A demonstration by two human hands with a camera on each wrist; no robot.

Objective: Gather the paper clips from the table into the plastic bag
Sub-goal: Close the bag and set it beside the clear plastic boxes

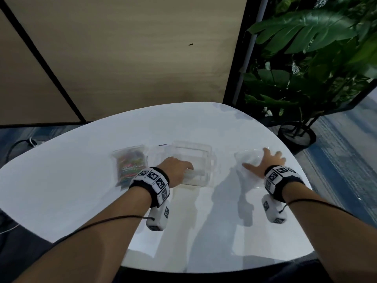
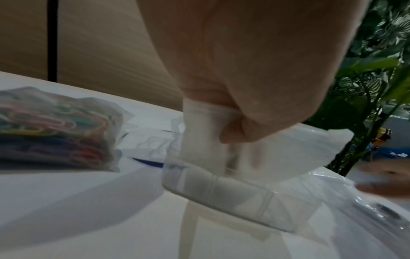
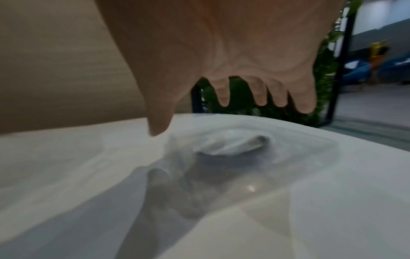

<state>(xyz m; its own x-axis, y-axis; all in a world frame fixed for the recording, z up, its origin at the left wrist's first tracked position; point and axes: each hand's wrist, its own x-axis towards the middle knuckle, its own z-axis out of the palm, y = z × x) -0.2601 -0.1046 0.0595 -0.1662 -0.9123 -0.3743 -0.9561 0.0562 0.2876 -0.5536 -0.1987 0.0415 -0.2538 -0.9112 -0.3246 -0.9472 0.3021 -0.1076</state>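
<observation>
A clear plastic bag [image 1: 130,165] stuffed with colourful paper clips lies on the white table [image 1: 71,197], left of centre; the left wrist view shows the bag [image 2: 55,129] close by. My left hand [image 1: 183,167] grips the near rim of an empty clear plastic container [image 1: 193,158], fingers curled over its wall [image 2: 221,189]. My right hand [image 1: 265,160] is open with fingers spread, flat over a clear lid [image 1: 248,157] at the right. The right wrist view shows the lid [image 3: 277,154] just under the spread fingers [image 3: 224,94]. No loose clips are visible.
A potted plant [image 1: 306,68] with a dark pot [image 1: 295,136] stands off the table's far right corner. A wood-panelled wall [image 1: 122,48] runs behind the table. A cable [image 1: 18,144] lies on the floor at the left.
</observation>
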